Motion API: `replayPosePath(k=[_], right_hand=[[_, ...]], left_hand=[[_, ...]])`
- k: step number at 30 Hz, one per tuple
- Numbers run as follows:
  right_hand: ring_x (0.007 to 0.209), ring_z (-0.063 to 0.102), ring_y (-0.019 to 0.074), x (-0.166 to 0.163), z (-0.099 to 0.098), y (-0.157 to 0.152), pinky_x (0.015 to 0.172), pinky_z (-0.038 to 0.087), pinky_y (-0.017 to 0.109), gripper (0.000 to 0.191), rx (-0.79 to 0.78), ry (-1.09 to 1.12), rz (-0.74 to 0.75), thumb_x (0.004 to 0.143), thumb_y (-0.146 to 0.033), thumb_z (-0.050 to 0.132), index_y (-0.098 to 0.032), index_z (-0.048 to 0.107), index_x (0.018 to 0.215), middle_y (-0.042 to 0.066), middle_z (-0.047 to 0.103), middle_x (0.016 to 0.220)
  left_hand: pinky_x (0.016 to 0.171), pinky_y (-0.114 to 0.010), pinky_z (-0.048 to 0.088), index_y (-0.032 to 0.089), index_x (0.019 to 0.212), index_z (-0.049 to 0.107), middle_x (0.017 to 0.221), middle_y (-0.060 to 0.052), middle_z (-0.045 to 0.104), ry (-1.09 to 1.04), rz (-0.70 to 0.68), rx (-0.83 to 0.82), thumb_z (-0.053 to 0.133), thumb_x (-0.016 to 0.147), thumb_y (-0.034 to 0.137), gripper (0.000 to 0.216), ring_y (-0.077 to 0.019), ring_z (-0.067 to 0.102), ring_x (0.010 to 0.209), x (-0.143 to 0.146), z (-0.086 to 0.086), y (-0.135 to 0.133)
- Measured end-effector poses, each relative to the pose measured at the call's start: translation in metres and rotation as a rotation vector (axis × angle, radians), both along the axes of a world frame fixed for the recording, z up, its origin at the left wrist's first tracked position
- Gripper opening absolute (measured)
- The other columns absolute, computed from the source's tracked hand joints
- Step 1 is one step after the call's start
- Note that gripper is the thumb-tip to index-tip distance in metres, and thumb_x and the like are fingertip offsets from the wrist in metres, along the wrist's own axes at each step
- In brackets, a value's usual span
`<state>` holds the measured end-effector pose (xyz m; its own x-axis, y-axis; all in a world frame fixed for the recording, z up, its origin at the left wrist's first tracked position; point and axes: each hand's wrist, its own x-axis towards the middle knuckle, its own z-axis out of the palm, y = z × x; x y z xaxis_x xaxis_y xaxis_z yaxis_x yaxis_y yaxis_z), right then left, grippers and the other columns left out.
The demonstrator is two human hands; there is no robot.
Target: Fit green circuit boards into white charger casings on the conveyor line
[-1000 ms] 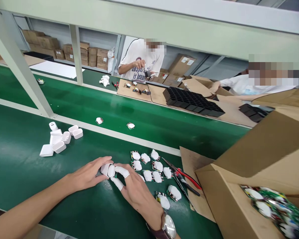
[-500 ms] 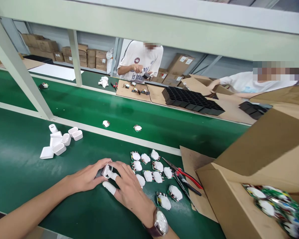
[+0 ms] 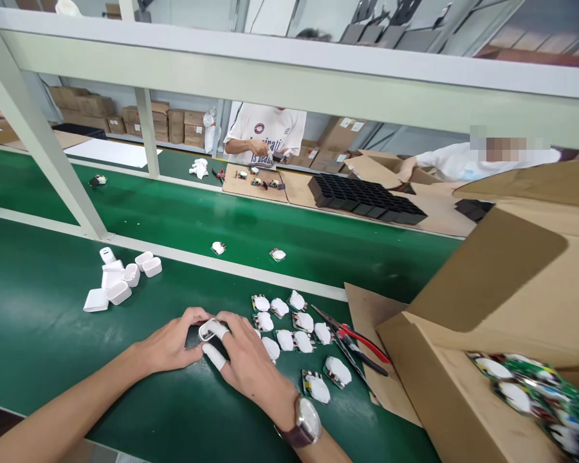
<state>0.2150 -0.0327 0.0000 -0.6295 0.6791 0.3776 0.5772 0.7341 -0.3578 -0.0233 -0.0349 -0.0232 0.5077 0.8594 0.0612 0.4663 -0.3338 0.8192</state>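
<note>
My left hand (image 3: 171, 344) and my right hand (image 3: 244, 360) meet over the green mat, both closed round one small white charger shell (image 3: 206, 330) with a dark part under it. White cots cover my right thumb and forefinger, and a watch sits on that wrist. Just right of my hands lie several small circuit boards with white caps (image 3: 289, 321). A heap of empty white shells (image 3: 118, 280) rests to the left.
Red-handled pliers (image 3: 354, 344) lie beside an open cardboard box (image 3: 463, 360) holding more boards. Two capped boards (image 3: 247, 251) sit on the green conveyor belt. Across it, two people work at cardboard sheets and black trays (image 3: 361, 196).
The two boards on the belt have drifted right. My right fingers have curled closer over the shell, and the view has tilted up a little.
</note>
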Motion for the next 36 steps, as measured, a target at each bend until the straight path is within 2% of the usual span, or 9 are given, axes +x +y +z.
replayPosePath(k=[4, 9, 16, 24, 26, 28, 31, 33, 36], right_hand=[[0.117, 0.062, 0.0290, 0.017, 0.007, 0.006, 0.099, 0.056, 0.049, 0.036, -0.067, 0.179, -0.046, 0.104, -0.019, 0.057, -0.023, 0.050, 0.140, 0.013, 0.063, 0.129], [0.116, 0.059, 0.0291, 0.018, 0.012, 0.008, 0.098, 0.054, 0.050, 0.026, -0.046, 0.085, 0.021, 0.103, -0.011, 0.052, -0.022, 0.060, 0.126, 0.012, 0.062, 0.129], [0.111, 0.059, 0.0279, 0.003, 0.007, 0.015, 0.092, 0.053, 0.048, 0.025, -0.120, 0.032, 0.085, 0.103, -0.009, 0.051, -0.022, 0.067, 0.118, 0.011, 0.064, 0.123], [0.120, 0.059, 0.0273, 0.012, 0.013, 0.026, 0.098, 0.052, 0.047, 0.032, -0.167, -0.004, 0.155, 0.110, -0.027, 0.048, -0.033, 0.063, 0.137, 0.009, 0.063, 0.132], [0.129, 0.057, 0.0255, 0.030, 0.013, 0.047, 0.108, 0.049, 0.046, 0.036, -0.178, -0.032, 0.015, 0.110, -0.031, 0.049, -0.032, 0.058, 0.144, 0.008, 0.060, 0.140], [0.139, 0.052, 0.0252, 0.057, 0.014, 0.077, 0.118, 0.043, 0.043, 0.042, -0.190, -0.123, -0.272, 0.108, -0.033, 0.051, -0.028, 0.053, 0.149, 0.010, 0.055, 0.148], [0.144, 0.047, 0.0366, 0.105, 0.017, 0.125, 0.121, 0.038, 0.054, 0.051, -0.185, -0.222, -0.607, 0.103, -0.034, 0.057, -0.015, 0.052, 0.150, 0.022, 0.050, 0.153], [0.141, 0.049, 0.0411, 0.134, 0.020, 0.151, 0.117, 0.041, 0.059, 0.054, -0.186, -0.259, -0.742, 0.101, -0.038, 0.063, -0.011, 0.054, 0.147, 0.026, 0.049, 0.152], [0.130, 0.059, 0.0345, 0.158, 0.019, 0.181, 0.109, 0.050, 0.056, 0.048, -0.193, -0.296, -0.812, 0.101, -0.043, 0.067, -0.016, 0.059, 0.140, 0.018, 0.056, 0.146]], left_hand=[[0.105, -0.044, 0.055, 0.028, 0.128, 0.046, 0.139, -0.008, 0.064, 0.009, 0.041, 0.097, 0.070, 0.096, 0.027, 0.041, -0.0257, 0.067, 0.125, 0.000, 0.002, 0.000], [0.096, -0.043, 0.059, 0.027, 0.119, 0.048, 0.120, -0.004, 0.071, -0.012, 0.126, 0.103, 0.072, 0.098, 0.034, 0.032, -0.0232, 0.072, 0.110, 0.001, -0.004, 0.001], [0.092, -0.038, 0.061, 0.028, 0.122, 0.046, 0.115, -0.002, 0.072, -0.093, 0.126, 0.130, 0.070, 0.100, 0.031, 0.032, -0.0209, 0.074, 0.107, 0.002, -0.017, 0.001], [0.087, -0.035, 0.062, 0.028, 0.121, 0.047, 0.114, -0.002, 0.072, -0.059, 0.122, 0.137, 0.068, 0.102, 0.032, 0.029, -0.0212, 0.075, 0.104, 0.004, -0.016, 0.000], [0.086, -0.034, 0.061, 0.028, 0.122, 0.050, 0.115, -0.003, 0.072, -0.031, 0.079, 0.193, 0.066, 0.103, 0.031, 0.025, -0.0208, 0.075, 0.101, 0.004, -0.014, 0.000], [0.089, -0.034, 0.061, 0.028, 0.126, 0.054, 0.121, -0.005, 0.071, -0.010, 0.011, 0.314, 0.061, 0.106, 0.027, 0.022, -0.0208, 0.074, 0.105, 0.003, -0.014, 0.000], [0.090, -0.031, 0.059, 0.026, 0.126, 0.062, 0.126, -0.008, 0.068, 0.002, -0.048, 0.504, 0.055, 0.108, 0.021, 0.020, -0.0201, 0.073, 0.105, 0.003, -0.014, 0.002], [0.083, -0.027, 0.059, 0.024, 0.116, 0.067, 0.124, -0.008, 0.067, -0.008, -0.043, 0.551, 0.053, 0.108, 0.019, 0.016, -0.0171, 0.072, 0.095, 0.003, -0.014, 0.003], [0.074, -0.025, 0.056, 0.022, 0.101, 0.068, 0.117, -0.007, 0.067, -0.030, -0.041, 0.545, 0.053, 0.108, 0.018, 0.017, -0.0130, 0.068, 0.079, 0.005, -0.014, 0.004]])
